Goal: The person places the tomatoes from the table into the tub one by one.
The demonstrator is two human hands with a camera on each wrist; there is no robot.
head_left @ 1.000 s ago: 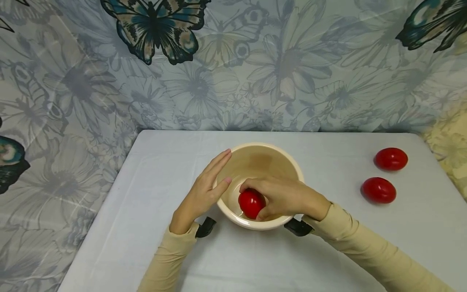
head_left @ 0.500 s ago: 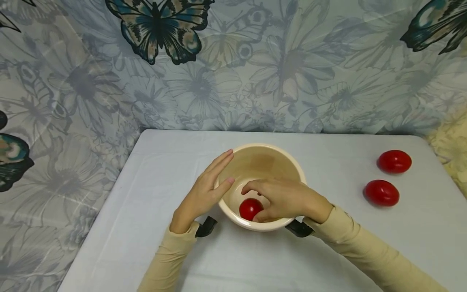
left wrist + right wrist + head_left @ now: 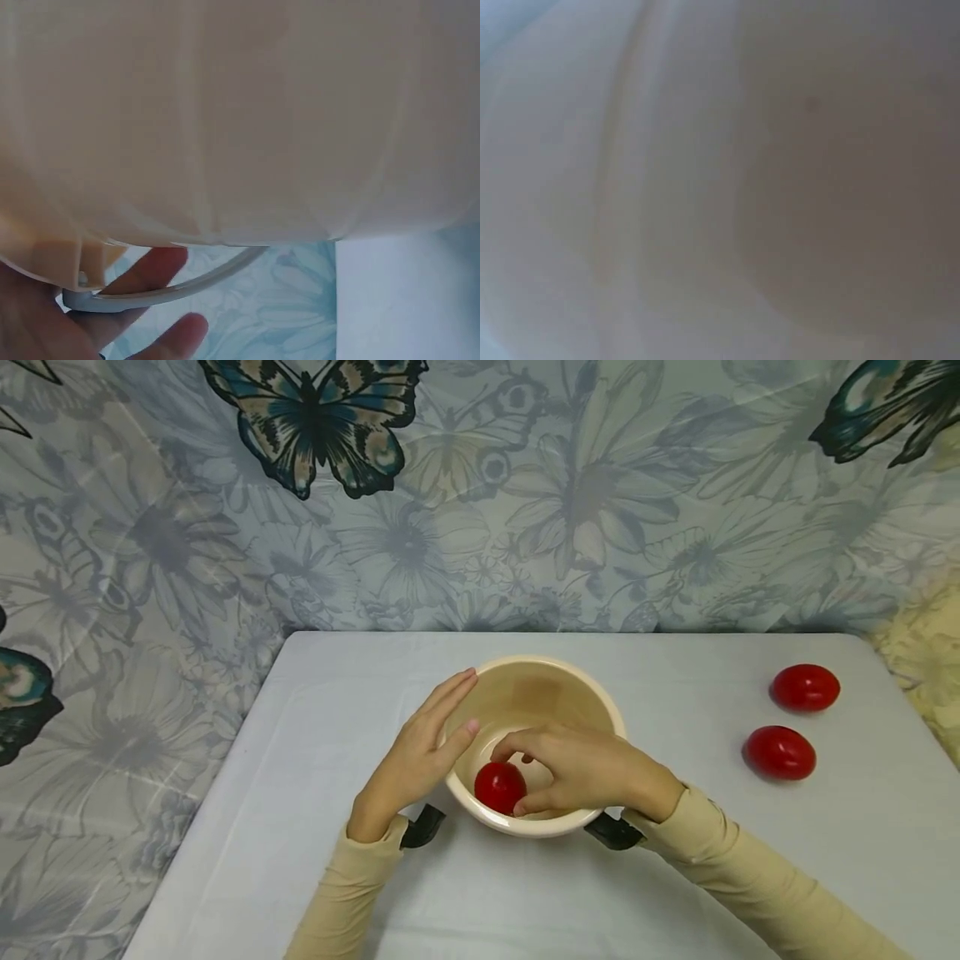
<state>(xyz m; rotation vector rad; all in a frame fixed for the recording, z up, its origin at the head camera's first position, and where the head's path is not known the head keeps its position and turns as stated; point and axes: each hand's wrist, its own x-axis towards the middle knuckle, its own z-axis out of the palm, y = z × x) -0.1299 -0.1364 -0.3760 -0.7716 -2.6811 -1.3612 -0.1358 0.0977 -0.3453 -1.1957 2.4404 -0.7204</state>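
Rests the left hand (image 3: 408, 752) along the left side of a cream bowl (image 3: 528, 685), with straight fingers and a wide-spread thumb showing over the rim. Dips the right hand (image 3: 577, 768) over the right side into the bowl, with loosely bent fingers and thumb set apart, right beside a glossy red egg (image 3: 500, 787). Has this egg inside the bowl, low down and close to the near wall, with a fingertip at the top and the thumb at the right edge; cannot tell how firm the contact is. Includes two more on the white table (image 3: 337, 693), well apart to the right, a farther egg (image 3: 806, 687) and a nearer egg (image 3: 780, 752). Shows, from the left wrist, fingers (image 3: 180, 337) near a curved grey bar (image 3: 172, 292) beside the bowl; from the right wrist, only pale blurred surfaces
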